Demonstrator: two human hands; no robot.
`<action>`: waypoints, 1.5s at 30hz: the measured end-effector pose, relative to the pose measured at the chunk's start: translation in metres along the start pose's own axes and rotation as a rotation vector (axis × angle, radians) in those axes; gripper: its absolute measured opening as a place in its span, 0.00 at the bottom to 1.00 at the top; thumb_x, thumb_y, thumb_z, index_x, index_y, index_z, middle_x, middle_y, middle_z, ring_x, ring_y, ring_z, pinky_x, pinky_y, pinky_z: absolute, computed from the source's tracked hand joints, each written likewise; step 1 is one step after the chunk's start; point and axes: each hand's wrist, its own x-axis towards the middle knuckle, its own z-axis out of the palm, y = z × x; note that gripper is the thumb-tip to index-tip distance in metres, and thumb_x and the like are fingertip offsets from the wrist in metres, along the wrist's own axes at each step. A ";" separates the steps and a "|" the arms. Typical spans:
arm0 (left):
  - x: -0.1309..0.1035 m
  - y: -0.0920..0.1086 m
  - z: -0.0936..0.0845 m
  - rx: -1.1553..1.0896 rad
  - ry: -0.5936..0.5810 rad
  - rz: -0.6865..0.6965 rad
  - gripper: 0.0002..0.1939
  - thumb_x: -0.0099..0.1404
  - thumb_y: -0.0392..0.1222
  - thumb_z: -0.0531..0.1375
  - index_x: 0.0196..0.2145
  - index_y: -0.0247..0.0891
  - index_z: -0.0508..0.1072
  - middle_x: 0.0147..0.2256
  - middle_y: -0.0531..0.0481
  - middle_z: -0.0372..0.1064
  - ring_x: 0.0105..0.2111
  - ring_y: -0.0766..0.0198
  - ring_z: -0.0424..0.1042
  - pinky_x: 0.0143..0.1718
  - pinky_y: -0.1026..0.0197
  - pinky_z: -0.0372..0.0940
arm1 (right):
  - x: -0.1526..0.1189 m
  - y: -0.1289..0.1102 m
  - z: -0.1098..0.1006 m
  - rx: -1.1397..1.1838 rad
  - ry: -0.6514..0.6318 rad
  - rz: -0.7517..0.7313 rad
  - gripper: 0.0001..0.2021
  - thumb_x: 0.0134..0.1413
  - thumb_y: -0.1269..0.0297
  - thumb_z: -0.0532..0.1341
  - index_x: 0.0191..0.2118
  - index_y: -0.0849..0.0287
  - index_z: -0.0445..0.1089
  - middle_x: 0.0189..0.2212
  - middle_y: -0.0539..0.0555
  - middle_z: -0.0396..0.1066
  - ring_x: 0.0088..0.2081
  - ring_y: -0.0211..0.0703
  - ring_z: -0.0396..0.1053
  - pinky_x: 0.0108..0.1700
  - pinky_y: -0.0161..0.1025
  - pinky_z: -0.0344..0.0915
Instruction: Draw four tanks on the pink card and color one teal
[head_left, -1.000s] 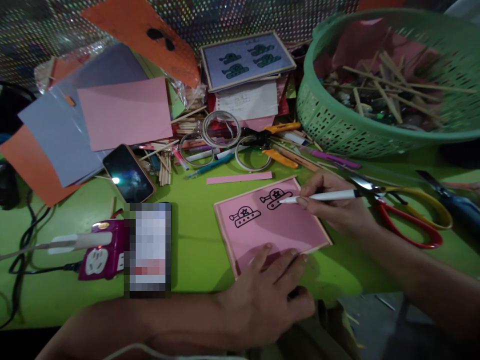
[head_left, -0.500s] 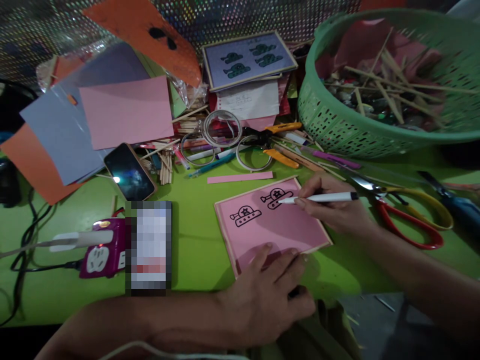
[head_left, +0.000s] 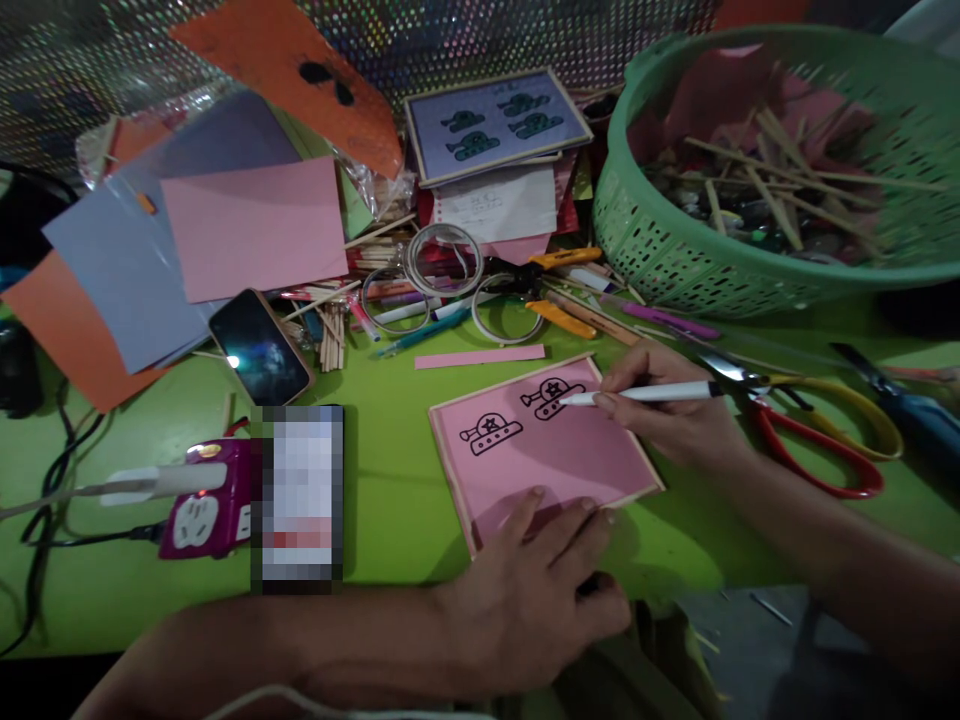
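A pink card [head_left: 540, 460] edged with thin wooden sticks lies tilted on the green table, with two black tank drawings in its upper half. My right hand [head_left: 667, 400] is closed around a white marker [head_left: 660, 392], whose tip meets the right-hand drawing [head_left: 553, 398] near its lower edge. Spread across the card's near edge, my left hand [head_left: 544, 585] presses down with fingers apart and holds nothing. A narrow pink paper strip [head_left: 480, 357] lies just beyond the card.
Scissors [head_left: 817, 470] with red and yellow handles lie right of my right hand. Behind stand a green basket [head_left: 667, 260] of sticks, tape rolls [head_left: 444, 260] and a framed blue card [head_left: 495, 125]. Leftward are a phone [head_left: 259, 345], a blurred-out phone [head_left: 301, 500] and a purple power strip [head_left: 206, 500].
The marker has shifted very slightly to the right along the lower part of the right-hand drawing. My left hand stays in place on the card.
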 end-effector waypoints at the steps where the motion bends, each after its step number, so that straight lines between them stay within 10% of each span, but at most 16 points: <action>1: 0.000 0.000 0.000 0.004 0.008 -0.001 0.09 0.71 0.46 0.61 0.47 0.43 0.69 0.64 0.36 0.67 0.63 0.47 0.67 0.61 0.39 0.55 | 0.000 0.001 0.000 0.012 0.023 0.007 0.08 0.50 0.66 0.68 0.28 0.53 0.68 0.20 0.46 0.67 0.21 0.37 0.61 0.22 0.33 0.57; 45: -0.001 -0.001 0.002 0.015 -0.018 0.008 0.14 0.69 0.50 0.63 0.48 0.44 0.70 0.65 0.36 0.66 0.63 0.46 0.65 0.63 0.40 0.51 | 0.002 0.011 -0.006 0.055 0.078 0.106 0.09 0.48 0.68 0.68 0.28 0.54 0.66 0.22 0.44 0.64 0.24 0.37 0.58 0.27 0.37 0.52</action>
